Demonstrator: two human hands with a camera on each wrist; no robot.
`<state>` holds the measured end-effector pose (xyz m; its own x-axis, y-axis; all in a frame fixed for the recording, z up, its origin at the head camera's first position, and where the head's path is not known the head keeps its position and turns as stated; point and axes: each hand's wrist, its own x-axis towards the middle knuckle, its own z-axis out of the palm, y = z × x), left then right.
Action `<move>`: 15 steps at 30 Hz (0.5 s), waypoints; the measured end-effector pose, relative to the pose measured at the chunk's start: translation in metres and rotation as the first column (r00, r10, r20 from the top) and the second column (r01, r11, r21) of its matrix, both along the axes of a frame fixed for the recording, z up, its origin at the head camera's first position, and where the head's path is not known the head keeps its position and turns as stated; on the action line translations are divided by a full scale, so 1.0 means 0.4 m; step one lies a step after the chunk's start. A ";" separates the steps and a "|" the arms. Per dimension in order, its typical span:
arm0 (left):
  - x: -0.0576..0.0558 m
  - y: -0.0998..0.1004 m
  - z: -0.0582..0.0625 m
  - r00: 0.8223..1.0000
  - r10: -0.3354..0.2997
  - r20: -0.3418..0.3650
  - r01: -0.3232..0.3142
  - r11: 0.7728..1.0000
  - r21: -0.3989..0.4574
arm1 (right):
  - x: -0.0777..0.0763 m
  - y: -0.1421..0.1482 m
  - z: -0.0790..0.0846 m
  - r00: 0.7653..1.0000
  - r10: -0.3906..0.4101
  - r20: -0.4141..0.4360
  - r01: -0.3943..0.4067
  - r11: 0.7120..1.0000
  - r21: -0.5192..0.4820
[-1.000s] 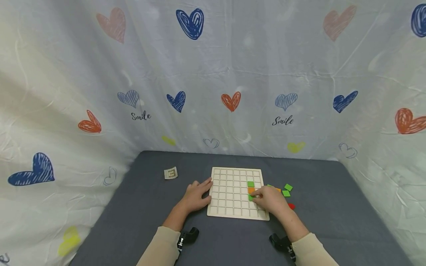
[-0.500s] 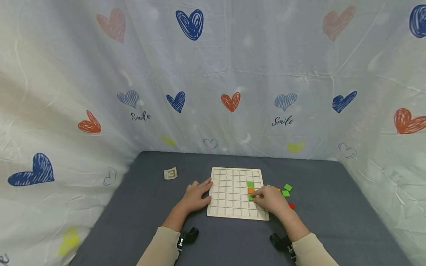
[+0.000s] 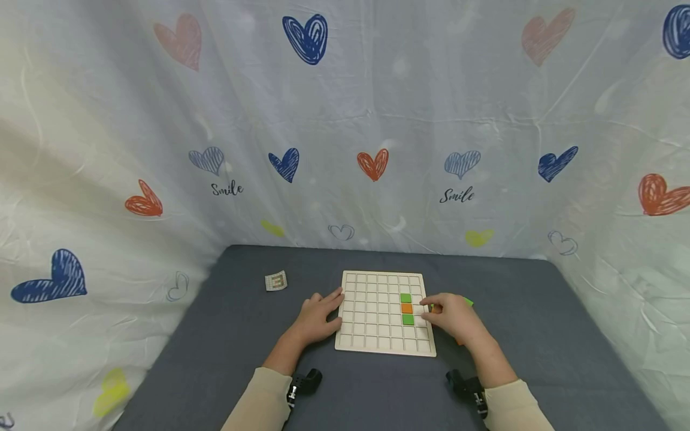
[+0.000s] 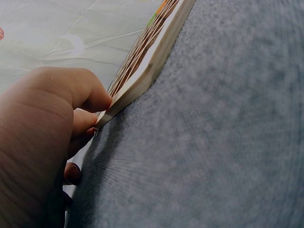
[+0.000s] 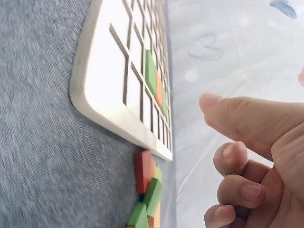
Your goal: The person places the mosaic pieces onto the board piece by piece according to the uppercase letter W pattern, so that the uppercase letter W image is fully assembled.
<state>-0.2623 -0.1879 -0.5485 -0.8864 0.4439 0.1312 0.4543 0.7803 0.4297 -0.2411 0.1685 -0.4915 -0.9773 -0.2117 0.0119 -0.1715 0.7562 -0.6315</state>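
A pale wooden grid board [image 3: 372,299] lies on the dark grey table. In one of its right-hand columns sit a green tile [image 3: 406,298], an orange tile [image 3: 406,308] and a second green tile [image 3: 408,319], in a line. My left hand [image 3: 317,318] rests against the board's left edge, fingers fairly straight; the left wrist view shows fingertips touching the rim [image 4: 151,66]. My right hand [image 3: 455,316] is over the board's right edge, thumb and forefinger apart, holding nothing. In the right wrist view its other fingers [image 5: 241,190] hang loosely curled.
Several loose tiles lie right of the board, partly hidden under my right hand; the right wrist view shows a red tile [image 5: 142,171] and a green tile [image 5: 153,195] among them. A small printed paper [image 3: 276,281] lies at the back left. A heart-patterned curtain [image 3: 409,120] surrounds the table.
My right hand has left the near green tile, which stays on the board, and moved right toward the loose tiles. My left hand has stayed in place.
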 end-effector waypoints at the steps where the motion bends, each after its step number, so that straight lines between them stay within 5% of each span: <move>1: 0.000 0.000 0.001 1.000 0.000 -0.001 0.000 1.000 -0.001 | 0.001 0.003 0.003 1.000 -0.007 0.005 0.007 1.000 -0.001; 15: -0.002 0.000 -0.002 1.000 0.003 -0.005 -0.003 1.000 0.002 | 0.007 0.056 -0.008 0.999 -0.029 0.024 0.028 0.998 0.055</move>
